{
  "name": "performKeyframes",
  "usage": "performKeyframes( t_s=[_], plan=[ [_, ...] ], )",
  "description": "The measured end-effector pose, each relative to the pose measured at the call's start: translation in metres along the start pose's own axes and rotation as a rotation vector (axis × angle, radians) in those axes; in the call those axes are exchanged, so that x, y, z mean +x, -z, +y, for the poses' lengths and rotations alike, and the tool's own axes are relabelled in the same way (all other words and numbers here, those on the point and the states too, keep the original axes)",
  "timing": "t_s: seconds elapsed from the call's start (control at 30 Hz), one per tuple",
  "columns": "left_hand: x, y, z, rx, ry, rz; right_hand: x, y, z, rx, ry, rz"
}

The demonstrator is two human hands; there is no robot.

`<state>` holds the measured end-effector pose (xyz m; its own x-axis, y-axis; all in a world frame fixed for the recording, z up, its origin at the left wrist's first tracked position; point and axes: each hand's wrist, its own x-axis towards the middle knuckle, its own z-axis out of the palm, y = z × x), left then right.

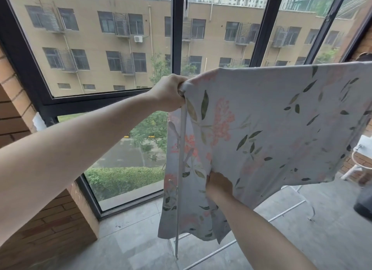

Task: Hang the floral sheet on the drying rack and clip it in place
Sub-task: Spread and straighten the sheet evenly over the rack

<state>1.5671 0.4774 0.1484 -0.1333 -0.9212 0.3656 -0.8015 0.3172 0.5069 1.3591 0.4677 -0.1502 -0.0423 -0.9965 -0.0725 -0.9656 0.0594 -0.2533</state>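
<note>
Single head-worn wide-angle view, taken from standing height. Faces forward and slightly down toward the dark-framed balcony window [175,48], with the tiled floor [332,239] filling the lower edge. Close range: both forearms enter from the bottom and left edges, hands within arm's reach. Straight frame lines bowed toward the edges by lens distortion. No second view, hence no shared region.

Dark-framed windows [112,48], brick wall [12,113], grey floor [322,239]

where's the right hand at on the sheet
In the head view, the right hand is low at centre, gripping the floral sheet's lower edge, right of the rack's white upright pole.
</note>
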Motion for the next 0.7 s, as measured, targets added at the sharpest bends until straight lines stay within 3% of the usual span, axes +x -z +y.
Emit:
performKeyframes(
  t_s=[0.1, 0.27, 0.43, 0.7],
  plan=[
    [0.0, 0.0, -0.003, -0.033, 0.002, 0.0, -0.01, 0.01, -0.01, 0.049, 0.051, -0.01],
    [0.001, 0.0, -0.006, 0.022, -0.035, 0.023, -0.042, 0.051, -0.036, 0.204, 0.244, 0.196],
    [0.0, 0.001, -0.008, -0.014, 0.012, 0.003, -0.066, 0.082, -0.057, 0.261, 0.362, 0.302],
    [-0.001, 0.005, -0.009, -0.123, 0.104, -0.044, -0.104, 0.061, -0.066, 0.242, 0.408, 0.181]
  ],
)
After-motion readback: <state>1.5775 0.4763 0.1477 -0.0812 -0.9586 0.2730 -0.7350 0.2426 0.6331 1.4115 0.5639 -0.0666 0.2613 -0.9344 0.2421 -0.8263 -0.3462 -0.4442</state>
